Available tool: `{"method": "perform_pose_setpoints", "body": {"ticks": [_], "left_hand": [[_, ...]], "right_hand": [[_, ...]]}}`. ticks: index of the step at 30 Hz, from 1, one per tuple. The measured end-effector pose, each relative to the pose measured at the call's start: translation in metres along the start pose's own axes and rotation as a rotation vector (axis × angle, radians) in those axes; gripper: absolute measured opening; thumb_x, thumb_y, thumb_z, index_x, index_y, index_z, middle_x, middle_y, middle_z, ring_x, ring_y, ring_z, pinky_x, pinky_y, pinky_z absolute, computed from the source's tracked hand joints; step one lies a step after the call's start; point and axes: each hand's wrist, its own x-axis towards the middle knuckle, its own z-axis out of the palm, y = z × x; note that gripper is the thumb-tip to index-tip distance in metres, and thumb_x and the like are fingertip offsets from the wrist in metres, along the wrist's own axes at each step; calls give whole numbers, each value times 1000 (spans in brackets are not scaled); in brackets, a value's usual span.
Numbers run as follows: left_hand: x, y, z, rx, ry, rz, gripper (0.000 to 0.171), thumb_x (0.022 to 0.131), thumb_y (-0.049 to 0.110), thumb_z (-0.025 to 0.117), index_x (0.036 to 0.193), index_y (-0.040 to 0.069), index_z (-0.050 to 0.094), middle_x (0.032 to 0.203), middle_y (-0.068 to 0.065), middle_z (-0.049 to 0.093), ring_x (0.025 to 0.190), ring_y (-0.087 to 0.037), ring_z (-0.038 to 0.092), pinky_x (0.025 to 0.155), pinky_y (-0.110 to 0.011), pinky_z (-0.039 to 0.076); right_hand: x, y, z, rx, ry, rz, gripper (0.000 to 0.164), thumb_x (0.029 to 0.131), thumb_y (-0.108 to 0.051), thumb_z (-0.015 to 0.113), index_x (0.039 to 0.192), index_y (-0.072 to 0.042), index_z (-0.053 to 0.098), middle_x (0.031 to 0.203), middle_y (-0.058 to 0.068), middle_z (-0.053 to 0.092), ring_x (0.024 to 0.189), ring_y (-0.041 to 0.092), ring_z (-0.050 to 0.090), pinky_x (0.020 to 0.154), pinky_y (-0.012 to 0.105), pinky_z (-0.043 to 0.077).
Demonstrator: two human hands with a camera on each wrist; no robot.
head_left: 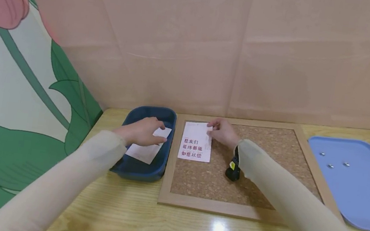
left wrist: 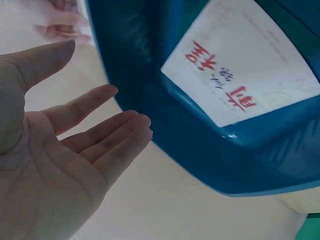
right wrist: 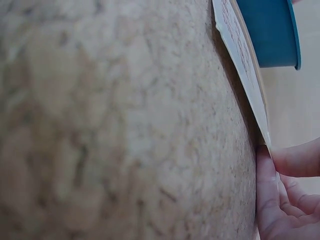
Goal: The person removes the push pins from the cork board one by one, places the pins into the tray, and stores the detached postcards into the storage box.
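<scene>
My right hand (head_left: 225, 133) pinches the upper right edge of a white card (head_left: 193, 135) with red and dark Chinese characters. That card lies at the upper left of a wood-framed cork board (head_left: 211, 185). In the right wrist view, the thumb is on one face of the card and a finger is beneath it, against the cork. My left hand (head_left: 142, 130) hovers over a dark blue plastic bin (head_left: 138, 175), its fingers spread and relaxed. Inside the bin lies another white card (left wrist: 250, 55), tilted, with red characters showing in the left wrist view.
To the right of the board sits a light blue tray (head_left: 368, 190) holding several small metal pieces (head_left: 346, 164). Everything stands on a wood-grain table (head_left: 143, 219). Behind rises a beige covered wall (head_left: 186, 53), with a floral panel (head_left: 23, 117) at the left.
</scene>
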Motion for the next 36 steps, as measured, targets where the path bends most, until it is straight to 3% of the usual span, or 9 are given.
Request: {"method": "perform_pose_setpoints", "body": {"ticks": [8,12,18,26,36], "left_hand": [[-5,-15,6,34,45,-20,47,95,27,57,129,-6,53,127,-24,55,117,-34,52,102,-46,42],[-7,-20,6,14,39,-61,46,95,27,58,129,-4,54,128,-23,54,119,-34,51,103,-47,41],[-11,-30,8,8,61,-62,44,95,24,59,127,-6,55,123,-24,56,112,-33,54,100,-47,43],[-18,-38,8,-9,56,-112,45,96,24,57,130,-5,53,130,-25,52,115,-34,52,102,-49,42],[-27,-49,5,11,125,-73,45,95,21,57,128,-9,52,129,-28,53,119,-40,51,101,-51,41]], "right_hand": [[1,3,-2,6,-21,10,32,92,-11,61,121,0,56,98,9,48,88,21,45,69,27,40],[1,4,-2,19,-16,2,31,91,-10,61,119,1,56,94,8,47,85,20,45,68,26,39],[0,4,-1,17,-20,1,31,90,-10,61,119,1,57,94,8,47,86,21,45,69,27,39],[0,2,0,16,-18,9,30,91,-10,61,119,1,56,94,8,46,86,21,45,68,27,39],[1,1,0,9,-17,3,30,92,-10,60,120,1,56,96,9,48,87,21,46,69,26,39]]}}
